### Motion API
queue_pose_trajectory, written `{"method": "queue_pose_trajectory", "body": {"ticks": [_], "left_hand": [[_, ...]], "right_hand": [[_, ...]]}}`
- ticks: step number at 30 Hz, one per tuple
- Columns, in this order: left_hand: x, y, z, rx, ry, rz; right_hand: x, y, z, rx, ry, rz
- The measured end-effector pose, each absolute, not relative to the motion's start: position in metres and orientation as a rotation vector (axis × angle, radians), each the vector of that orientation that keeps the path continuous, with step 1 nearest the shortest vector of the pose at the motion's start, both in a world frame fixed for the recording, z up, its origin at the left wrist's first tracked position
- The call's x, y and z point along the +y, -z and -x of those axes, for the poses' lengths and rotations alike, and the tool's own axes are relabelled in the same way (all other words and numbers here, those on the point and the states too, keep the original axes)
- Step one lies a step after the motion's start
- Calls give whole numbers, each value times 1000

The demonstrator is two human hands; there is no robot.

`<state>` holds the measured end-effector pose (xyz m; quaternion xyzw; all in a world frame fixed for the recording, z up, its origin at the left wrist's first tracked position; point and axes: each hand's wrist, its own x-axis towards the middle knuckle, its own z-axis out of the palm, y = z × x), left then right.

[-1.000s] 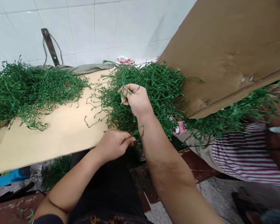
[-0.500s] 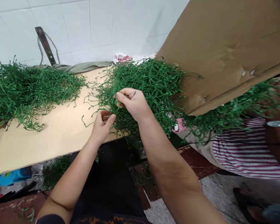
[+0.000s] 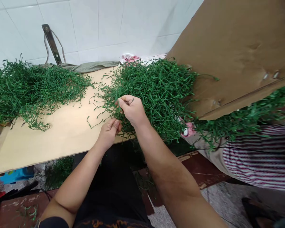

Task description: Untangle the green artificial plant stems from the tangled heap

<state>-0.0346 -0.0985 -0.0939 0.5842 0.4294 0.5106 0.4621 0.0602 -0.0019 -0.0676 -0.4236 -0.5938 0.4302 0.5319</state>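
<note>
A big tangle of thin green plastic stems (image 3: 156,91) lies on a tan cardboard sheet (image 3: 61,133) in front of me. My right hand (image 3: 131,109) is closed around a few stems at the near left side of this heap, thumb and fingers pinched. Just below it, my left hand (image 3: 109,131) pinches stems at the board's near edge, its fingertips almost touching the right hand. A second heap of the same green stems (image 3: 30,88) lies on the left part of the board, apart from both hands.
A large cardboard panel (image 3: 239,53) leans over the heap's right side. Another person in a striped shirt (image 3: 258,161) sits at the right with more green stems (image 3: 247,118) on the lap. A white tiled wall (image 3: 97,28) stands behind; stems lie on the floor (image 3: 58,172) below.
My left hand rose from below the board's edge to the heap and closed on stems under the right hand. The right hand lowered slightly within the heap.
</note>
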Motion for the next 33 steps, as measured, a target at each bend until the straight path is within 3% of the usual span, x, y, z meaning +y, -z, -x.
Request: {"method": "queue_pose_trajectory", "body": {"ticks": [6,14,18,26,33], "left_hand": [[-139,93,17,813,-590,-2310],[-130,104,5,1030,-132,-2542],[-126,102,23,1100,-303,-2437],[-101,64,77,1526,-1487,-1638],[-71,69,69,1278,-1357,-1483]], "right_hand": [[16,64,-70,-1106,-952,1086],[-8,62,-61,-1457,-1002,901],[-10,67,-64,-1550,-964,899],[-24,63,-66,-1665,-966,900],[-45,65,-46,-1796,-971,859]]}}
